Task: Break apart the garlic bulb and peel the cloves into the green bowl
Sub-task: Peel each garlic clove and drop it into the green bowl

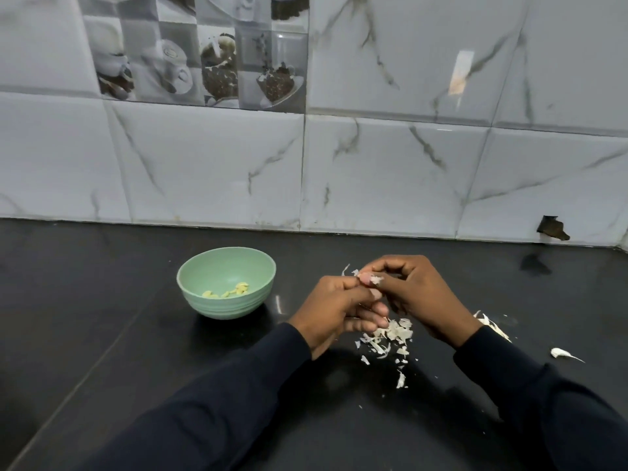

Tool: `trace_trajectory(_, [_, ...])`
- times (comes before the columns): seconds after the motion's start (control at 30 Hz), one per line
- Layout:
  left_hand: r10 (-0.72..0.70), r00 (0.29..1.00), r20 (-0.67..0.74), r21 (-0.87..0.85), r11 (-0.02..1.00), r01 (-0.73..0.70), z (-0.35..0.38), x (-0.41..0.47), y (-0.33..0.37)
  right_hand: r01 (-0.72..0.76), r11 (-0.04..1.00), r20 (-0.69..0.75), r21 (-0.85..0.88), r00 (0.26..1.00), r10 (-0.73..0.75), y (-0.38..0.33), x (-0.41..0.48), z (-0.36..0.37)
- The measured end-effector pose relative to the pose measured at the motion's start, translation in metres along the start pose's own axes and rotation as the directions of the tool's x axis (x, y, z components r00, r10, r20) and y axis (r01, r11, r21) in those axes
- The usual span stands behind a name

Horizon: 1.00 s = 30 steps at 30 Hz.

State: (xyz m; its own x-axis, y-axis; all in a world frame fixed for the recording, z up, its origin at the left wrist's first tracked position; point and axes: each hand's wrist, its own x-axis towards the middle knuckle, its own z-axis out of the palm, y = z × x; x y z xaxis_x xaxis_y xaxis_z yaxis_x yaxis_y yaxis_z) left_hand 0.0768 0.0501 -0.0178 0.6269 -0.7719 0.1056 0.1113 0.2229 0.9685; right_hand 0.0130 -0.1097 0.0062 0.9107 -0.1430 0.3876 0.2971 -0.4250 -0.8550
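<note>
Head camera: just right of the green bowl (224,305), left hand (334,307) and right hand (414,290) each keep a pinching grip on one clove (368,279). Best to steady it with the left and strip the skin (346,268) away in pieces.

Black glossy countertop (102,300), green bowl (226,305) sitting upright on it left of centre, apart from the mess. Loose pile of papery garlic skins (387,336) lies on the counter centre-right, small flakes scattered toward the near edge, incl. one bigger curled scrap (401,380). Further right there's a strip of skin (492,326), partly hidden, and well apart at far right a lone white garlic piece (560,352) with a thin tail; clove or just skin, can't tell.
</note>
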Motion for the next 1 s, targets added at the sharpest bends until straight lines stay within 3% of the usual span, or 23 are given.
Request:
trace_trajectory(0.1, [0.006, 1.0, -0.005, -0.058, 0.998, -0.006, -0.009, -0.001, 0.006, 0.023, 0.998, -0.002, -0.056, 1.0, -0.023, -0.005, 0.007, 0.005])
trace_trajectory(0.2, [-0.001, 0.999, -0.035, -0.013, 1.0, 0.0, -0.015, 0.001, 0.005, 0.019, 0.995, -0.001, -0.099, 1.0, -0.019, -0.007, 0.015, 0.011])
trace_trajectory(0.4, [0.027, 0.993, -0.115, 0.404, 0.915, 0.022, -0.03, 0.009, -0.006, -0.065, 0.988, -0.046, -0.142, 0.997, 0.059, -0.003, 0.034, 0.012])
trace_trajectory(0.57, [0.057, 0.99, -0.125, 0.594, 0.804, 0.028, -0.032, 0.01, -0.014, -0.029, 0.992, 0.089, -0.124, 0.995, 0.04, -0.025, 0.059, 0.042])
trace_trajectory(0.8, [0.041, 0.993, -0.114, 0.64, 0.767, 0.041, -0.034, 0.01, -0.017, 0.03, 0.974, 0.309, -0.224, 0.95, 0.042, -0.055, 0.105, 0.109])
trace_trajectory(1.0, [0.015, 0.991, -0.13, 0.598, 0.799, 0.066, -0.034, 0.006, -0.015, 0.05, 0.971, 0.31, -0.235, 0.95, 0.027, -0.075, 0.131, 0.133])
